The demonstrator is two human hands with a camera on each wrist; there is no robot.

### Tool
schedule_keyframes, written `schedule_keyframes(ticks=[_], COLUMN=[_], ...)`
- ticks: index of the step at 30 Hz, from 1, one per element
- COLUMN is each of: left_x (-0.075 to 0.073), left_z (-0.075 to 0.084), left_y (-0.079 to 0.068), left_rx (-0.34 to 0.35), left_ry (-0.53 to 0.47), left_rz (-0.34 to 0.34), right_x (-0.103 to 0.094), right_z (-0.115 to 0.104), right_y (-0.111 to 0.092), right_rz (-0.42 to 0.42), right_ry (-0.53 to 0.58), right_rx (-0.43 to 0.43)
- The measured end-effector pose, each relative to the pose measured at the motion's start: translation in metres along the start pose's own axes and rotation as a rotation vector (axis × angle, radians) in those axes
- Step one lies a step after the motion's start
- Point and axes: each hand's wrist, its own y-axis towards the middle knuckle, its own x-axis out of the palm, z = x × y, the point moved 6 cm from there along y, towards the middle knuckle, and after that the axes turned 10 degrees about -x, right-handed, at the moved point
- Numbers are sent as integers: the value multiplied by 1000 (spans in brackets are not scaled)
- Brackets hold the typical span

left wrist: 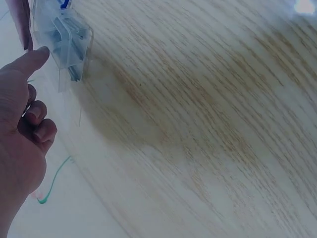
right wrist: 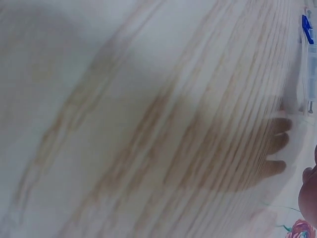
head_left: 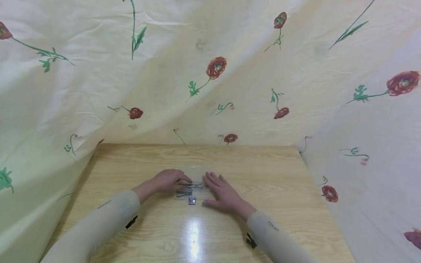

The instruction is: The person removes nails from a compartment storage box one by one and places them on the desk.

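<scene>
One clear box (head_left: 200, 195), between fingers (head_left: 211, 180), perhaps touching

Clear box (head_left: 200, 194) on wood-grained table (head_left: 263, 171)

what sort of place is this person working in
Probably a screened-off tabletop workspace: floral sheeting hangs behind and beside a wood-grain table, which holds a clear plastic box of metal-looking pieces.
</scene>
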Motion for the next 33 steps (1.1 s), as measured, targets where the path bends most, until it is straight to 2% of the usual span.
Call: schedule_keyframes(ticks=[12, 22, 28, 33], left_x=[5, 8, 11, 14], left_z=[-4, -3, -3, -6], left_y=[6, 7, 8, 10], left_rx=[8, 64, 79, 75], left_ry=[72, 135, 146, 125], left_rz=[-19, -10, -23, -31], right_x=[6, 8, 6, 5], right_z=[2, 3, 3, 3], right_y=[2, 2, 5, 8], right_rz=[2, 21, 43, 52], right_ry=[4, 1, -39, -30], right_rx=[26, 27, 2, 5])
